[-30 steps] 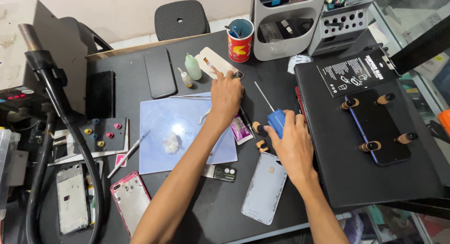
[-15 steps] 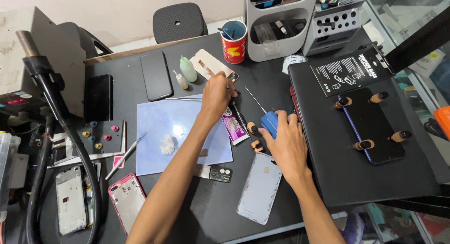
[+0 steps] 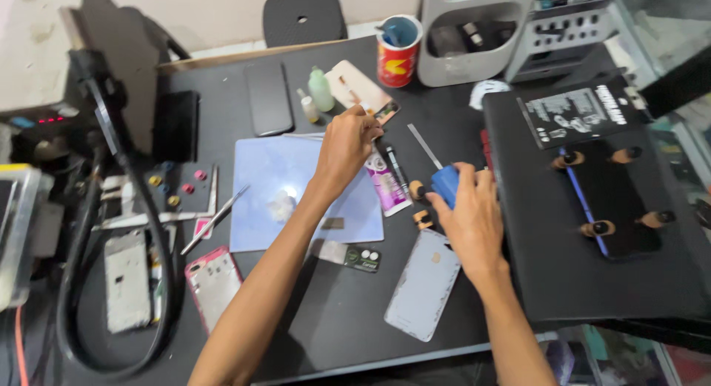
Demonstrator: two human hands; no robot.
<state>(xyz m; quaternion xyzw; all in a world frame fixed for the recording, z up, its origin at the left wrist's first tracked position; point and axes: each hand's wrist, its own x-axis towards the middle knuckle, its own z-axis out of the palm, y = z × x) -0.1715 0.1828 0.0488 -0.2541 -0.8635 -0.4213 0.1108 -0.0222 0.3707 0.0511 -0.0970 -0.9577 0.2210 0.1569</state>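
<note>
Left hand point(image 3: 346, 145) pinching a small dark part above the pale blue rectangular work mat point(image 3: 296, 190); right hand point(image 3: 466, 212) grasping a blue-handled, thin metal-bladed tool point(image 3: 443, 180).

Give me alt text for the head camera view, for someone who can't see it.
Over a dark workbench, the right hand holds a blue-handled tool, while the left hand reaches above a pale blue mat. A grey phone back cover lies nearby.

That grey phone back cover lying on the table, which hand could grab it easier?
Probably the right hand. It sits just above the grey phone back cover, though it already grips a blue-handled tool. The left hand is farther up the table.
</note>
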